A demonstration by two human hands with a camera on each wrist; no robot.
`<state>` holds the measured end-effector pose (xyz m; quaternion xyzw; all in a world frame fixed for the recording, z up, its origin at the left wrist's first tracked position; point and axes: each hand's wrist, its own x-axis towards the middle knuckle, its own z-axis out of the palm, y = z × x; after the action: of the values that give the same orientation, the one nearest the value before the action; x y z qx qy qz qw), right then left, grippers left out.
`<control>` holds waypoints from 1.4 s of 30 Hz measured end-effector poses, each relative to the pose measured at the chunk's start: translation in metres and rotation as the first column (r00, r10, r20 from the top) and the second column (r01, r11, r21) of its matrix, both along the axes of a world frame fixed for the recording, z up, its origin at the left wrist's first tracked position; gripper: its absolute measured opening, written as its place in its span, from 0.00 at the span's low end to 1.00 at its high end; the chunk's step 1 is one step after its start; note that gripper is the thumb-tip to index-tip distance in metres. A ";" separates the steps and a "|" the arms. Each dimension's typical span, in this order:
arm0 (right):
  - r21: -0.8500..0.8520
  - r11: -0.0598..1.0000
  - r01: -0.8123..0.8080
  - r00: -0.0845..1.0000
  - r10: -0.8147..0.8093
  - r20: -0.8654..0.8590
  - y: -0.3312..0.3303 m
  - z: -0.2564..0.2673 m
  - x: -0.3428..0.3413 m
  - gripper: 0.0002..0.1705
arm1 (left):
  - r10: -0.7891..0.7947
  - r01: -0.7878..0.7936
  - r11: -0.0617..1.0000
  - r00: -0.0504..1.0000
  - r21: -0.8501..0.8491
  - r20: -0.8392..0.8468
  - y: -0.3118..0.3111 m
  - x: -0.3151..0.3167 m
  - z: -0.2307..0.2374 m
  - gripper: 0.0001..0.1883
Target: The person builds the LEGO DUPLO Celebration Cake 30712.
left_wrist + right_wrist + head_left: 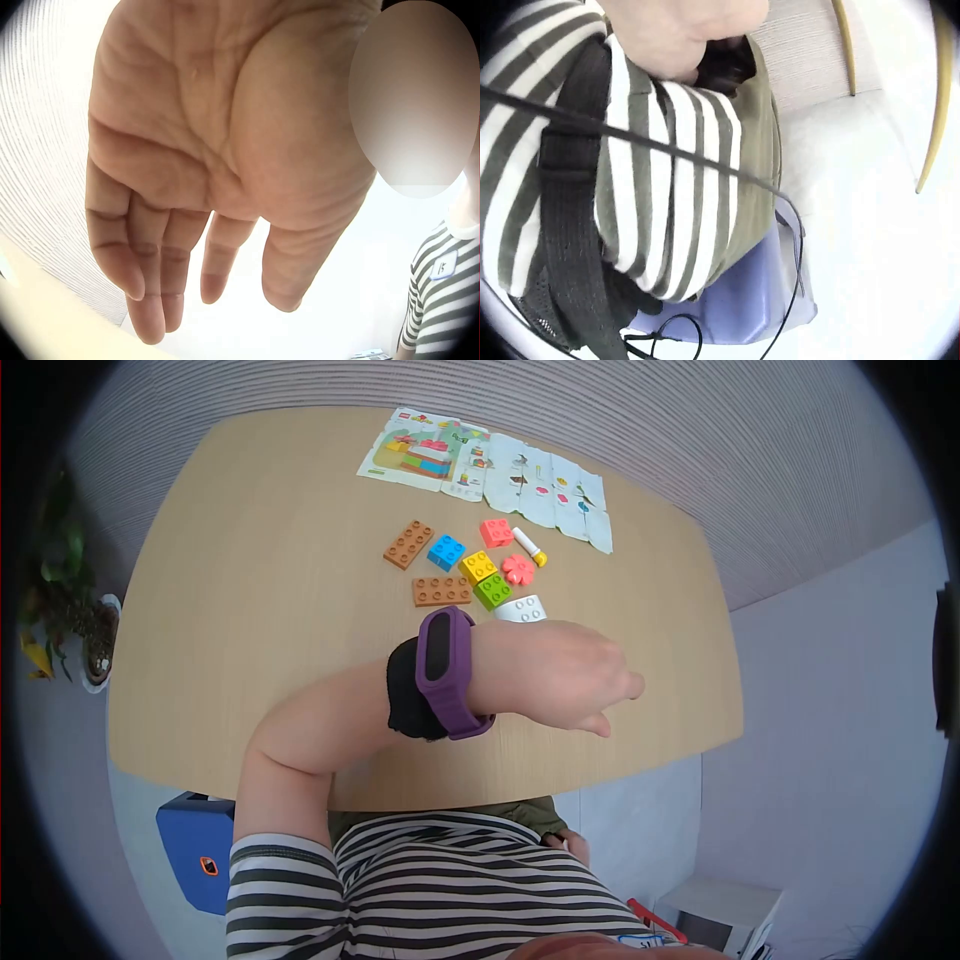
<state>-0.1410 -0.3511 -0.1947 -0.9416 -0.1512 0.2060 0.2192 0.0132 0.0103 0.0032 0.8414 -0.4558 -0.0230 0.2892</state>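
Note:
In the head view my left hand hangs above the right half of the table, with a purple band on the wrist. Its palm and loosely extended fingers show in the left wrist view, holding nothing. Just behind the hand lies a white brick, partly covered by it. Green, yellow, blue and coral bricks lie beyond, beside a coral flower piece. My right hand is low at the trousers; in the right wrist view its fingers are mostly hidden by a dark opening.
Two brown bricks lie left of the group, and a white stick with a yellow end lies to its right. An unfolded instruction sheet spans the far edge of the table. A blue object stands below left.

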 end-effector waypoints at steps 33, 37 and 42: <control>-0.150 0.905 -0.398 0.621 0.386 0.682 0.309 0.149 0.434 0.37 | 0.836 -0.933 0.332 0.361 0.141 0.414 0.172 0.133 -0.056 0.33; -0.214 0.932 -0.292 0.769 0.362 0.527 0.330 0.145 0.448 0.39 | 0.900 -0.985 0.162 0.171 0.057 0.400 0.209 0.144 -0.073 0.34; -0.231 0.936 -0.266 0.758 0.351 0.549 0.331 0.151 0.451 0.39 | 0.904 -0.994 0.092 0.110 0.063 0.414 0.228 0.142 -0.086 0.35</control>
<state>0.3100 -0.0198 -0.0439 -0.9338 -0.3496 -0.0486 0.0593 0.1549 0.2381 -0.0824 0.9599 0.1830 0.2112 0.0236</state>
